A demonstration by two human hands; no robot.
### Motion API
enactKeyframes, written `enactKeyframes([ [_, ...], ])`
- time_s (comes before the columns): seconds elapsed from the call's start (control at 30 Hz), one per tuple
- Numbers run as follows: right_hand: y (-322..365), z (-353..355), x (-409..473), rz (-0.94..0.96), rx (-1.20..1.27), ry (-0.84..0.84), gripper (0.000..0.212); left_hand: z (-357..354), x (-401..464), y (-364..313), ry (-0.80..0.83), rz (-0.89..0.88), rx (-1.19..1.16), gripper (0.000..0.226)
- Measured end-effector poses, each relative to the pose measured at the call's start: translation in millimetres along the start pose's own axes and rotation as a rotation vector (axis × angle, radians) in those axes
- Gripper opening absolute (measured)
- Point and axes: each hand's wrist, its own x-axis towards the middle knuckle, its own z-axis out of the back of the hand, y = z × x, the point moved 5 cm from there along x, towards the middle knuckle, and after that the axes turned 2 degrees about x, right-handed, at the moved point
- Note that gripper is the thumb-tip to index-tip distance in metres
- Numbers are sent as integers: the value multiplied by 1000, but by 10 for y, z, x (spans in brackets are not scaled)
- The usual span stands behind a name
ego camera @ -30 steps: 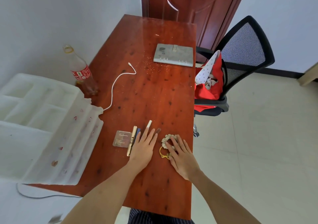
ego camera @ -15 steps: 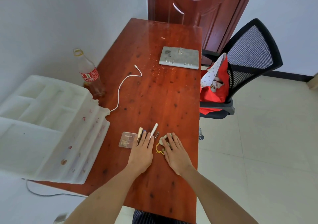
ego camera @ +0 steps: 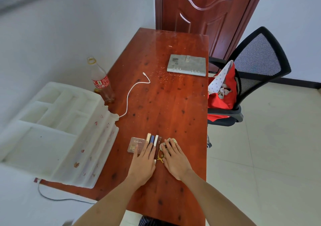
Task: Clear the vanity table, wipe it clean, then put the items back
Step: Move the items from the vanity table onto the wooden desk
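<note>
Head view — pens (ego camera: 153,141) beneath left hand (ego camera: 143,163)

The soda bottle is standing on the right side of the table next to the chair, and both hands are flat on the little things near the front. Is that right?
Not quite. The head view shows the soda bottle standing on the left side of the table, beside the white tray, not next to the chair. The rest holds: the left hand and right hand lie flat on the small items near the front.

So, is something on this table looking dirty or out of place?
Yes. Pale crumbs are scattered over the wooden table in front of the grey box. The white foam tray hangs over the table's left edge and has reddish stains along its side.
</note>
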Motion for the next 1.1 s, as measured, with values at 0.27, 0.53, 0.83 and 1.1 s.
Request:
enactKeyframes([
  [0.27, -123, 93, -141, 44, -56, -26, 52, 107, -9, 8, -65, -20, 20, 50],
  [0.53, -119, 455, -82, 247, -109, -108, 52, 425, -181, -6, -90, 176, 118, 54],
  [0.83, 810, 1067, -192, 667, -70, -251, 59, 1150, -1227, -36, -197, 708, 172, 71],
  [1.1, 2462, 1670, -1117, 1137, -13, -448, 66, 1920, -3081, -145, -269, 1216, 394, 73],
])
